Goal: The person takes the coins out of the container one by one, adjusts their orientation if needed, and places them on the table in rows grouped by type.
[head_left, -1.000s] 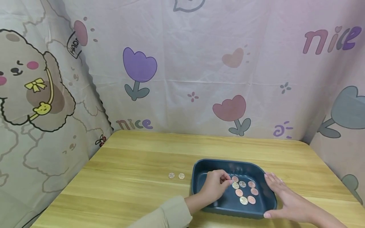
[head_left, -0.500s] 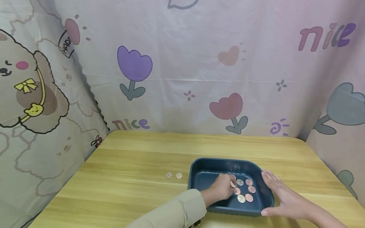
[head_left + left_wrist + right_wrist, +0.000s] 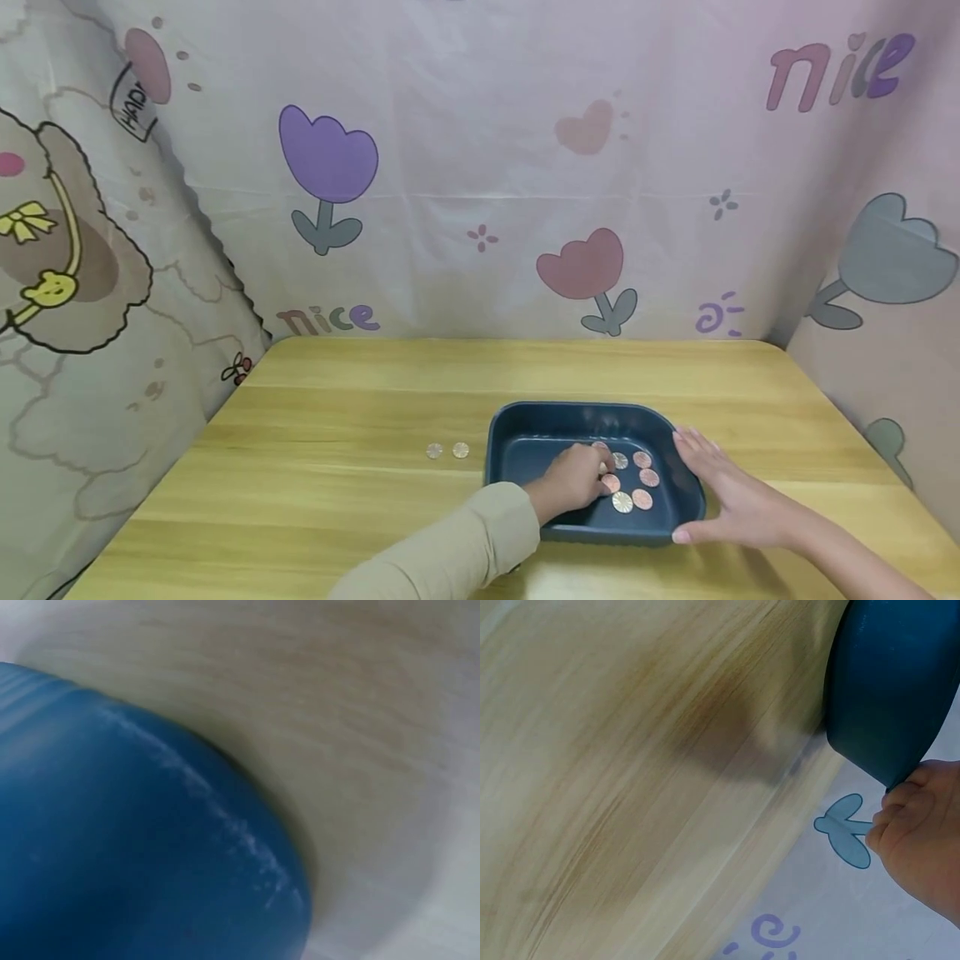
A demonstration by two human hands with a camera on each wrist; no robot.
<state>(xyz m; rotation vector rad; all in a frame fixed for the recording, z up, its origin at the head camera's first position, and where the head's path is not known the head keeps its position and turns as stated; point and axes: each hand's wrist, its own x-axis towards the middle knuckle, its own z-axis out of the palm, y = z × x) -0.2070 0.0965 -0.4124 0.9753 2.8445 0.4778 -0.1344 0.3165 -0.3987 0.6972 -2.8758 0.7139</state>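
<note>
A deep dark blue tray (image 3: 525, 417) with rounded corners stands on the wooden table, its scuffed outer wall filling much of the left wrist view. Inside, my left hand (image 3: 572, 479) has curled fingers and thumb at a gold-coloured coin (image 3: 602, 469), pinching it by the look of it; the fingers partly cover it. Copper-coloured coins (image 3: 642, 499) and a pale silver coin (image 3: 620, 461) lie flat around those fingertips, with another gold coin (image 3: 622, 502) nearer the front. My right hand (image 3: 738, 496) grips the tray's right end, thumb at the front corner, fingers on the back one.
Two pale coins (image 3: 447, 451) lie side by side on the wooden table (image 3: 337, 483), left of the tray. Behind the table hangs a printed cloth (image 3: 450, 167), with more cloth down both sides.
My left hand has moved down and over the gold coin, its fingertips now right on it. The right hand keeps its place on the tray. The head view has shifted slightly.
</note>
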